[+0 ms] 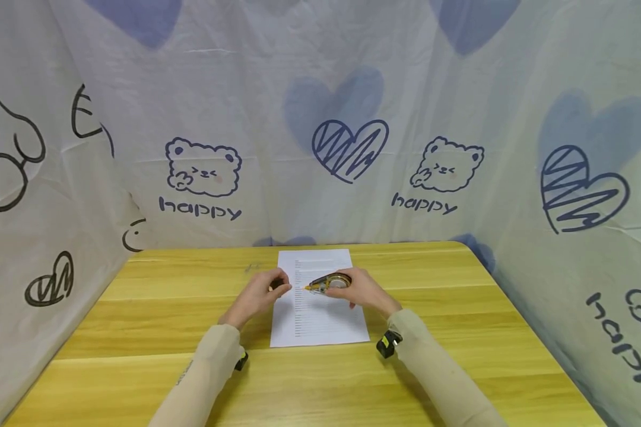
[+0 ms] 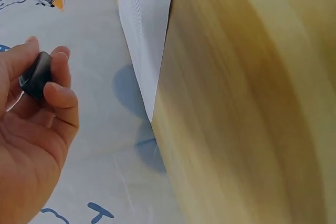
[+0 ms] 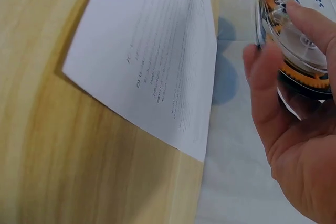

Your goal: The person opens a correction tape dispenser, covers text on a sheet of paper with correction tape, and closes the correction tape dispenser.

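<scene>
The left hand [image 1: 257, 295] pinches a small dark cap [image 2: 37, 77] between thumb and fingers, above the left edge of a printed sheet of paper [image 1: 320, 327]. The right hand [image 1: 367, 290] grips a correction tape [image 1: 329, 283], held over the sheet, its orange tip pointing toward the left hand; tip and cap are apart. The paper lies on the wooden tabletop [image 1: 139, 308], its top reaching close to the far edge, roughly midway between the left and right edges. Beyond the far edge hangs a pale cloth [image 1: 267, 89] printed with hearts and bears.
</scene>
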Available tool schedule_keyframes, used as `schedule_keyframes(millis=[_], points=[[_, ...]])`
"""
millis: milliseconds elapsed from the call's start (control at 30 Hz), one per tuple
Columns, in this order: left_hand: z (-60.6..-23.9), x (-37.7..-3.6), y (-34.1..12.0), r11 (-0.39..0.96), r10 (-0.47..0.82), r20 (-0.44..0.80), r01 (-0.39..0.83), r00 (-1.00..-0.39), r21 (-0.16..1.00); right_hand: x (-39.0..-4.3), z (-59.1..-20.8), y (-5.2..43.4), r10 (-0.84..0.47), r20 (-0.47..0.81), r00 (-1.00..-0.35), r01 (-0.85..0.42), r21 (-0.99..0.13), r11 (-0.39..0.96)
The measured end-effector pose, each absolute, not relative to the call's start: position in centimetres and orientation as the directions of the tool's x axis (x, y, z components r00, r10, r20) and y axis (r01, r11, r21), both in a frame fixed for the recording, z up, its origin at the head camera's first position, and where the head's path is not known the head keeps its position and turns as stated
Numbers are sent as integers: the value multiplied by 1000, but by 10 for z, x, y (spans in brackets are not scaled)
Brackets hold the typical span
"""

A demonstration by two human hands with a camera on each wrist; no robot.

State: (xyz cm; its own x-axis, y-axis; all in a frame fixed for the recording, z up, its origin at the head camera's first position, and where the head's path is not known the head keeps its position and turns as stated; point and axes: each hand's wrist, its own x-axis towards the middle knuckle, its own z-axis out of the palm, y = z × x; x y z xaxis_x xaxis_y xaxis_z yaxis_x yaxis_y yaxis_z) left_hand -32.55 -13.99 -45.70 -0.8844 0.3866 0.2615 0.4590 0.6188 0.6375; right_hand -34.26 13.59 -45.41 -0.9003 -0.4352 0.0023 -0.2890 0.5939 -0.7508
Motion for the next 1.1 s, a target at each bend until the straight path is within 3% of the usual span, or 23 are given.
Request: schedule_keyframes(millis=[200, 433, 767, 1100], points=[[-459, -328, -138, 716, 447, 212, 490, -869, 498, -342, -450, 135, -381, -8, -924, -244, -756, 607], [-460, -329, -136, 755, 450, 124, 451, -884, 476, -344, -451, 134, -402, 5, -916, -261, -768, 584], [-459, -331, -135, 816, 400, 144, 423, -905, 394, -350, -457, 134, -409, -26, -912, -215, -820, 531], [-461, -327, -131, 851, 377, 0, 346, -926, 395, -351, -461, 132, -362, -40, -931, -175, -822, 542]])
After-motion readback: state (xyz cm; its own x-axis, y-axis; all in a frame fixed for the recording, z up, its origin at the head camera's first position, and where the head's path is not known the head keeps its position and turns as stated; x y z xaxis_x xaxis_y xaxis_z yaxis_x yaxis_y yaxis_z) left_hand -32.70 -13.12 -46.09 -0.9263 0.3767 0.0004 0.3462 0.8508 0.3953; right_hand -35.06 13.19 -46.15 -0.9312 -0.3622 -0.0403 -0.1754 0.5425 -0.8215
